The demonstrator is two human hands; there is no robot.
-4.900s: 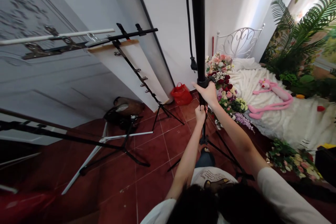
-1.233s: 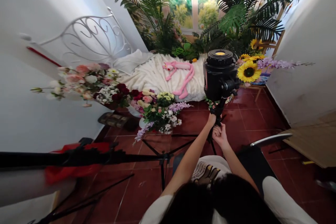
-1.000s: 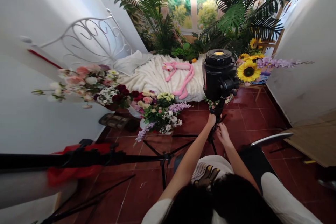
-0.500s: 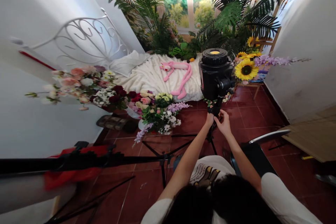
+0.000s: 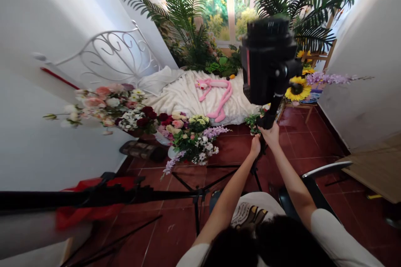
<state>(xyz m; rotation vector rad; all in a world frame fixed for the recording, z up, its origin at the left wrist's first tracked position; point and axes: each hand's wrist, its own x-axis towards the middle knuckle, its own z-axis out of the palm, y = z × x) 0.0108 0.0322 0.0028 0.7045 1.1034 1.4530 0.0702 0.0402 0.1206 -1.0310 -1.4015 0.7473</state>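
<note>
The lamp sits atop its stand, ahead of the person, and looks stiff, top-heavy and perhaps fragile, so the stand just below it, where left hand and right hand curl their fingers round, seems the safest hold.

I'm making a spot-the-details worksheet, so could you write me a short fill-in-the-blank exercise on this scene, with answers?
1. The ____ hand holds the stand nearer the black fixture.
2. The plush toy on the bed is coloured ____.
3. The large yellow flower with the dark centre is a ____.

Missing words: right; pink; sunflower.
</note>
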